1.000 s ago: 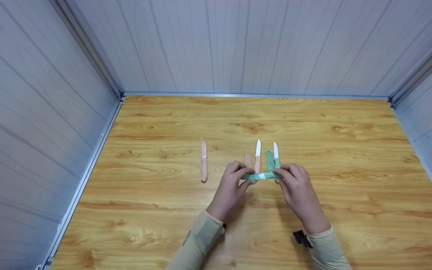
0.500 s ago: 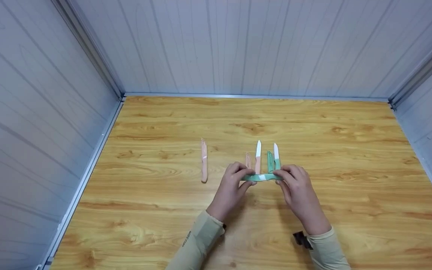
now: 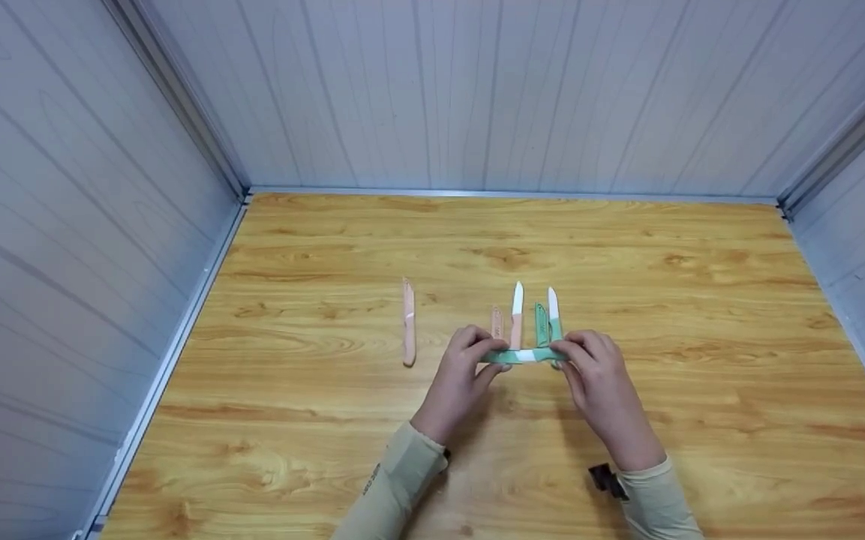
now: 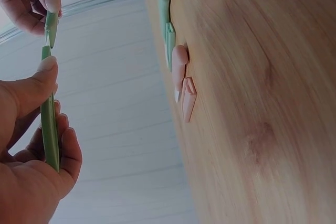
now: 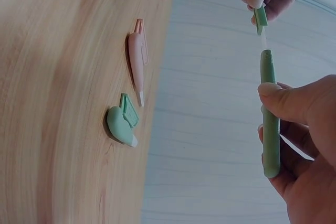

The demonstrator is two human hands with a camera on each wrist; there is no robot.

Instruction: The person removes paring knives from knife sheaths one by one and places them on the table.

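Note:
Both hands hold a green paring knife level over the table. The left hand (image 3: 458, 382) pinches its green sheath (image 4: 50, 129) between thumb and fingers. Gripped by the right hand (image 3: 608, 390) is the knife's green handle (image 5: 271, 140), its rounded end towards the palm. A short stretch of white blade (image 3: 525, 355) shows between sheath and handle; the rest of the blade is hidden in the sheath. Just beyond the hands lie a bare green-handled knife (image 3: 553, 304), a green sheath (image 3: 542, 325), a bare pink-handled knife (image 3: 518, 304) and a pink sheath (image 3: 497, 321).
A pink knife (image 3: 409, 330) in its sheath lies left of the hands on the wood-grain table (image 3: 289, 420). Pale panel walls (image 3: 432, 97) enclose the table at the back and both sides.
Slightly more white blade shows between the green sheath and the handle than a second ago. Both hands keep their grip and have hardly moved; the knives and sheaths on the table lie unchanged.

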